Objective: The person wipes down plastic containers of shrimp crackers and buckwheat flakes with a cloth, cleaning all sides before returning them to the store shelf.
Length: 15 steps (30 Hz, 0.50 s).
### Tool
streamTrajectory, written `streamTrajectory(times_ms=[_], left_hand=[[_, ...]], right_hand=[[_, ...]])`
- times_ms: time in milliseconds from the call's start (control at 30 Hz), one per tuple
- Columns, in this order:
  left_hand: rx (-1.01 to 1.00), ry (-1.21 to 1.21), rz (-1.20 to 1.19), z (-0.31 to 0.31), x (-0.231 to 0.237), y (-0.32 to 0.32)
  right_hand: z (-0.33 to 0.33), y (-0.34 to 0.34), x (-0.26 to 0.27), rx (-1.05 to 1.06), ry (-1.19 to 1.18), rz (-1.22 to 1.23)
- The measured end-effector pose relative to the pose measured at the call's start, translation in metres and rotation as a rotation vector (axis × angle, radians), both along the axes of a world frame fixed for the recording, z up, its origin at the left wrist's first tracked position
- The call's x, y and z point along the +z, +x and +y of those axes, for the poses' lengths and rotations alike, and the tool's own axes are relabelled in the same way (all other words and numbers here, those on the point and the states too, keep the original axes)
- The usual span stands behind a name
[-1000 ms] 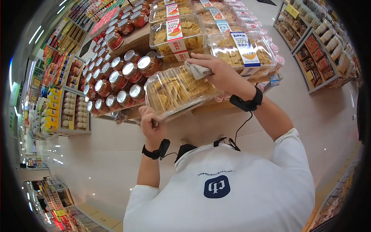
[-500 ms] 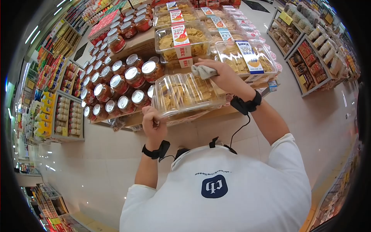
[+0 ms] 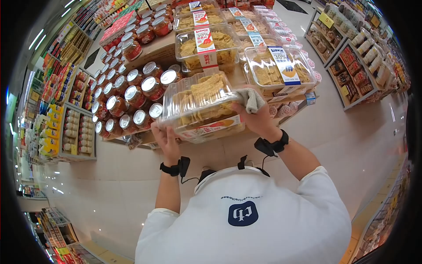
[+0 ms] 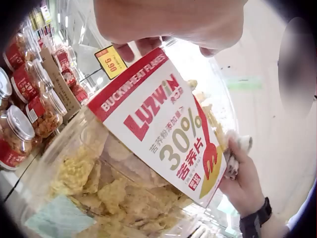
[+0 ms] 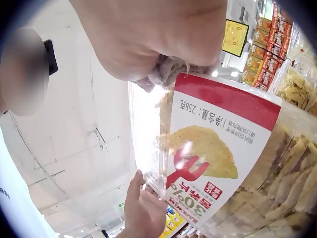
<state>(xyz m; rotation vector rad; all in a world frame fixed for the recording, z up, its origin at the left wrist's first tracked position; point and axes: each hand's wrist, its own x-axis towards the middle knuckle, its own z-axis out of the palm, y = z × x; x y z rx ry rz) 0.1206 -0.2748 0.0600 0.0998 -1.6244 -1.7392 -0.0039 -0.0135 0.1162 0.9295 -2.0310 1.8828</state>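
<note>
A clear plastic box of buckwheat flakes (image 3: 193, 105) is tilted between both hands at the front of the display, its red-and-white label (image 3: 212, 126) toward the body. My left hand (image 3: 168, 141) grips its left end; in the right wrist view the thumb and fingers of this left hand (image 5: 143, 213) meet the box edge. At the other end, my right hand (image 3: 260, 119) holds the box with a bunched grey cloth (image 3: 254, 100) in its fingers. The label (image 4: 171, 131) fills the middle of the left wrist view.
Rows of red-labelled jars with silver lids (image 3: 132, 92) stand left of the box. More flake boxes (image 3: 206, 46) are behind it, and another box with a blue label (image 3: 279, 70) is at the right. Shelves of packets (image 3: 362, 66) stand across the floor (image 3: 351, 132).
The box has tipped up, bringing its label side into view. My right hand and the cloth have come from its far corner down to the right end. The left fingers have straightened somewhat.
</note>
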Motion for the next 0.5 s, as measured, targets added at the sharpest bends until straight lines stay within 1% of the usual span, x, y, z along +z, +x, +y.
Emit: streamTrajectory(times_ms=[33, 67, 100, 133, 167, 200, 233, 267, 333, 400, 467, 500], left_hand=[[0.003, -0.003, 0.002, 0.003, 0.005, -0.004], [0.152, -0.243, 0.067, 0.007, 0.01, -0.01], [0.3, -0.482, 0.131, 0.014, 0.024, -0.013], [0.447, -0.704, 0.177, 0.019, 0.04, -0.011], [0.453, -0.702, 0.171, 0.026, 0.061, -0.009], [0.36, -1.015, 0.099, 0.033, 0.084, -0.009], [0.254, -1.323, 0.015, 0.039, 0.096, -0.009], [0.265, -1.319, -0.002, 0.045, 0.098, -0.012], [0.133, -1.171, 0.006, 0.052, 0.102, -0.02], [0.149, -1.172, 0.041, 0.048, 0.098, -0.018], [0.146, -1.169, 0.072, 0.046, 0.09, -0.014], [0.199, -1.168, 0.079, 0.045, 0.086, -0.012]], right_hand=[[-0.002, 0.001, 0.002, -0.021, 0.022, 0.04], [-0.004, 0.003, 0.005, -0.043, 0.044, 0.079], [-0.005, 0.005, 0.008, -0.041, 0.043, 0.079], [-0.006, 0.008, 0.01, 0.02, 0.034, 0.121], [-0.008, 0.01, 0.011, 0.083, 0.028, 0.161], [-0.01, 0.012, 0.01, 0.095, 0.033, 0.156], [-0.013, 0.015, 0.007, 0.141, 0.043, 0.175], [-0.015, 0.018, 0.005, 0.189, 0.051, 0.195], [-0.017, 0.016, -0.001, 0.196, 0.051, 0.21], [-0.017, 0.013, 0.005, 0.181, 0.045, 0.229], [-0.012, 0.017, 0.023, 0.301, 0.06, 0.215], [-0.009, 0.018, 0.023, 0.297, 0.061, 0.207]])
